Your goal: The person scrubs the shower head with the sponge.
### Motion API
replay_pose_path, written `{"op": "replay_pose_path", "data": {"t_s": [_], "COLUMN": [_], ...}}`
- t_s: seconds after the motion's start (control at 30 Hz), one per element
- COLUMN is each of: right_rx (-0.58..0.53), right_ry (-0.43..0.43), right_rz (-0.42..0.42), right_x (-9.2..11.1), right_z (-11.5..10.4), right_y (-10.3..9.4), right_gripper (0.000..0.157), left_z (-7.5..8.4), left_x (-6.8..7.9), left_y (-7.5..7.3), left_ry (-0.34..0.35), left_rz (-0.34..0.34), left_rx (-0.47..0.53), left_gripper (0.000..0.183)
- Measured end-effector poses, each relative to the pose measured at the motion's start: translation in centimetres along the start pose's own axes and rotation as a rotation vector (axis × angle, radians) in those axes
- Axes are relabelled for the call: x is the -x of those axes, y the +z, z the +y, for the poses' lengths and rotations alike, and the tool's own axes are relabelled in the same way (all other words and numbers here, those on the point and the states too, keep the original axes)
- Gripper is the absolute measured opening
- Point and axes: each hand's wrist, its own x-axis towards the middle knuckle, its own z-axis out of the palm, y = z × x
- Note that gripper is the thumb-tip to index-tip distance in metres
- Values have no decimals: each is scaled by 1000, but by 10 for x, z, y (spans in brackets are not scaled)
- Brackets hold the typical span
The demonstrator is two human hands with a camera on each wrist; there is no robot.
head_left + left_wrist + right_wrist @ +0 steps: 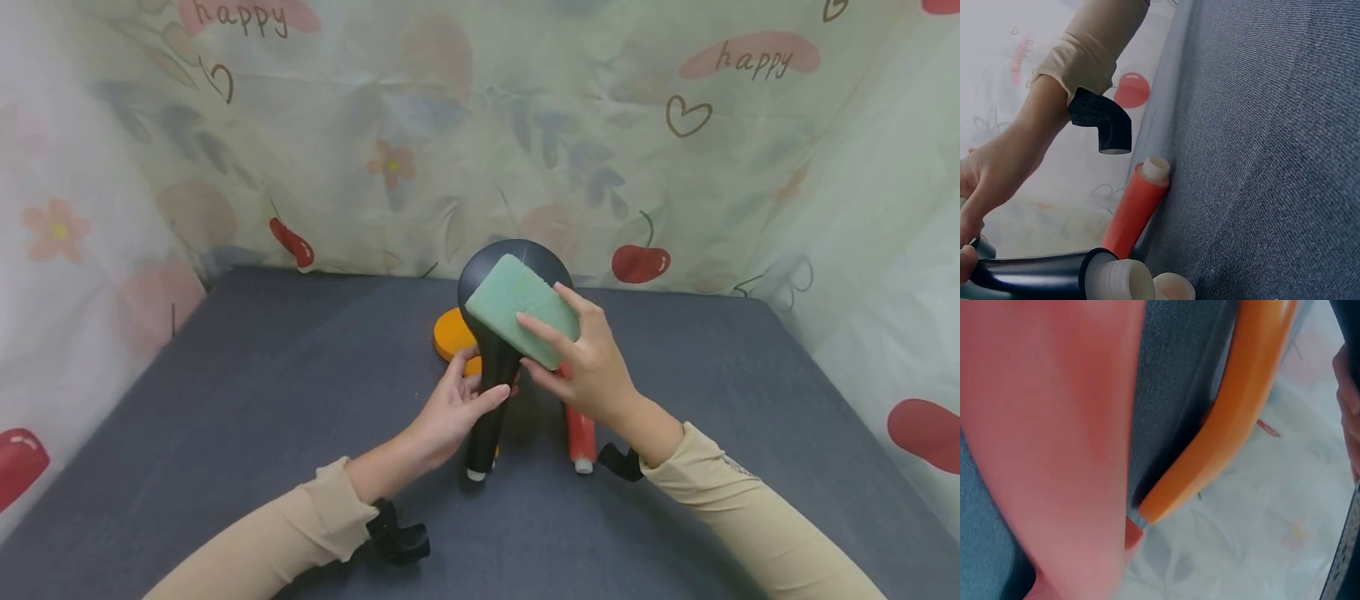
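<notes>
My left hand [453, 408] grips the handle of a black handheld shower head [480, 279], raised with its round end up. In my right hand [592, 362] is a green sponge [517, 304], pinched by its edges in front of the round end; whether they touch is hard to tell. An orange shower head [450, 333] lies behind, partly hidden by the black one. Under the right hand rests a red shower head [580, 433], its upper part covered. In the left wrist view the black handle [1035, 275] ends in a white threaded connector [1132, 279].
A dark grey cloth-covered table [300, 358] lies beneath everything. Patterned curtains [487, 167] stand around its back and sides. Black wrist camera mounts [401, 537] hang below both forearms. The red [1054, 425] and orange [1222, 437] pieces sit close together in the right wrist view.
</notes>
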Motion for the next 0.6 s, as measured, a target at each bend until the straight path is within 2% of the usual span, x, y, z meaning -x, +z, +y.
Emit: {"op": "replay_pose_path", "data": {"t_s": [0.13, 0.4, 0.5, 0.6], "right_rx": [28, 59, 39, 13], "right_ry": [31, 260, 265, 204], "right_rz": [31, 111, 126, 110], "right_x": [0, -2, -6, -9], "right_z": [8, 29, 28, 22], "right_y": [-1, -4, -3, 0], "right_gripper": [38, 47, 46, 43], "left_z": [1, -3, -4, -4], "left_x": [0, 1, 1, 1], "left_y": [0, 0, 0, 0], "left_ry": [0, 8, 9, 12], "left_rz": [-4, 7, 6, 7], "left_rx": [-2, -9, -15, -23], "left_gripper": [67, 66, 68, 67]}}
